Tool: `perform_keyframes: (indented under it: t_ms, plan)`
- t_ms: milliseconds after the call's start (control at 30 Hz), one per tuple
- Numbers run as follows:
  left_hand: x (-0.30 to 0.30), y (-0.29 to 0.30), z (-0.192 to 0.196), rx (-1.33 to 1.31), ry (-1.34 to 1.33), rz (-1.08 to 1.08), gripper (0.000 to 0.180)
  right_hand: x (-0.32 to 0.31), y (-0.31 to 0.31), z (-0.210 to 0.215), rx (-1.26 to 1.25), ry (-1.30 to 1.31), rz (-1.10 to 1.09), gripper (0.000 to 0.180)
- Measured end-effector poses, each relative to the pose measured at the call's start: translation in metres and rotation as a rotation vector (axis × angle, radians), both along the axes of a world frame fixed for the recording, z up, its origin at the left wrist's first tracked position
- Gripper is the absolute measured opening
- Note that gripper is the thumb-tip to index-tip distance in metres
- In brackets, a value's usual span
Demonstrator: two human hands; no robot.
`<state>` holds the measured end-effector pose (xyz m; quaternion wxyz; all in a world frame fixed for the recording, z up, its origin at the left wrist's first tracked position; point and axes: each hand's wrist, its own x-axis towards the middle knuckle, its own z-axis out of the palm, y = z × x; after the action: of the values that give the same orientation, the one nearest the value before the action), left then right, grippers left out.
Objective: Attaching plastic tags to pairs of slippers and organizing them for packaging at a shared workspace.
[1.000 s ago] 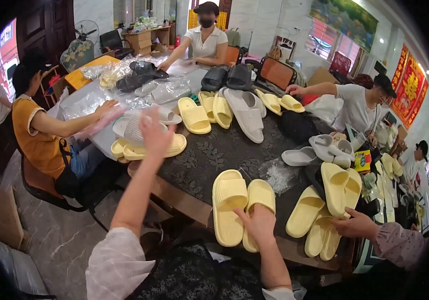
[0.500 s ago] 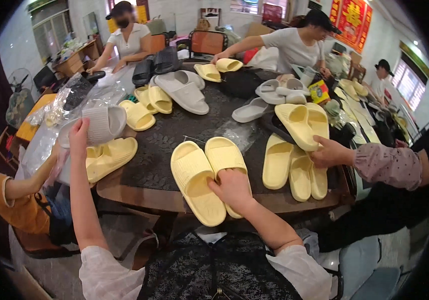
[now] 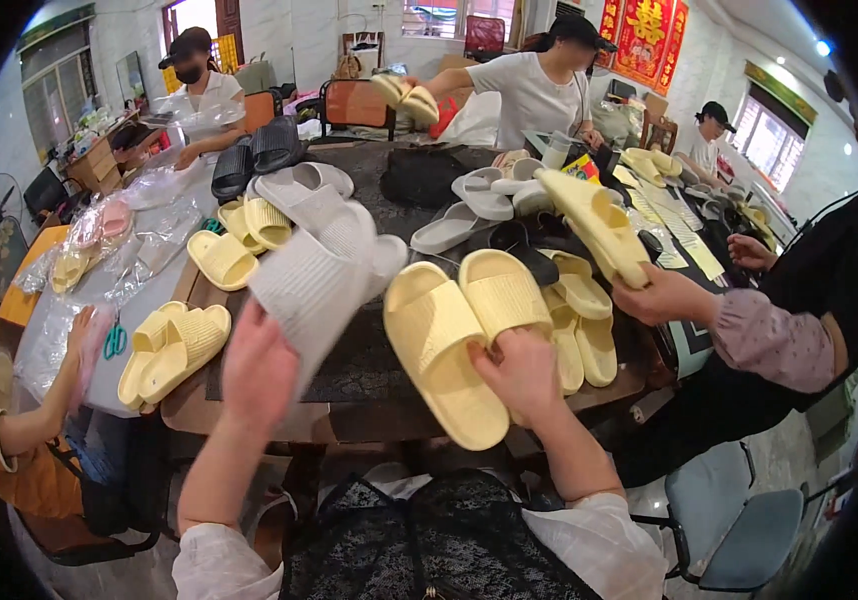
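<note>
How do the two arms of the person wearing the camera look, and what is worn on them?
Both forearms are bare. The left hand and right hand wear no gloves, and no ring or watch is visible. White sleeves sit pushed up at the elbows, next to a black lace garment on the torso.

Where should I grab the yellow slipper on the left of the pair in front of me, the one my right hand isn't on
Take the left yellow slipper by its near heel end, coming from the table's front edge. It lies flat, sole down, with that end pointing at you and partly over the edge. The right hand covers its partner's heel, so the left hand, now holding a grey slipper, looks closest.
</note>
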<state>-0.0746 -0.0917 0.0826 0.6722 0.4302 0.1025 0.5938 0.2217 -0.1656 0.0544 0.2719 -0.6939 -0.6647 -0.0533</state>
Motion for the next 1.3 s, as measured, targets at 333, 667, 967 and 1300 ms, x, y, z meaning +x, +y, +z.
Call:
perform_keyframes:
  t_ms: [333,667,967,1300]
  plan:
    - [0.089,0.001,-0.102,-0.463,0.143,-0.306,0.063,0.104,0.057,0.045,0.151,-0.021,-0.284,0.042]
    - [0.029,0.029,-0.040,0.295,1.381,0.056,0.033,0.194,0.126,0.022,-0.159,0.370,-0.339,0.051]
    - [-0.001,0.138,-0.100,0.861,1.588,0.753,0.057,0.012,0.045,0.002,0.069,0.272,0.291,0.051]
    - [-0.002,0.064,-0.095,0.415,1.803,0.413,0.032,-0.012,0.068,-0.055,-0.065,0.212,0.632,0.056]
